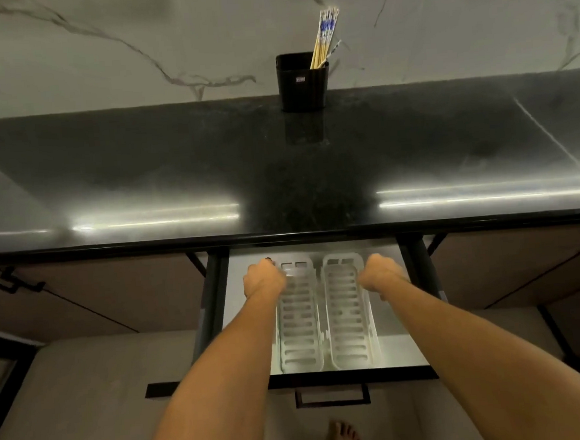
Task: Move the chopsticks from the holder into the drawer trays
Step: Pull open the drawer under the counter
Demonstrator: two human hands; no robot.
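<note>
Curling inward on both sides, the fingers [270, 261] mostly hidden behind the knuckles, so whether grasping a tray edge or merely clenched over it cannot be told. Resting at the far end of the left tray [299, 325], the left hand [264, 280], likely there to steady or straighten it. Hovering or pressing just right of the right tray [348, 318], the right hand [383, 273], seemingly for the same squaring-up; contact with that tray not clear. Lying side by side and lengthwise in the open drawer [399, 353], both slotted white trays, near ends close to the drawer front, bare of chopsticks. Reaching down from the near edge of the view, both forearms, one on each flank of the tray pair. Standing well apart, at the far edge of the dark desk [141, 168] against the marbled wall [98, 44], the black holder [303, 83]. Leaning up and to the right out of its right corner, the chopsticks [324, 37], a loose bundle with blue-patterned tops, none yet moved. Probably calling next for a long reach across the desk to the bundle, with some risk of tipping the light holder. Showing on the floor near the bottom, a bare foot [341, 436].
</note>
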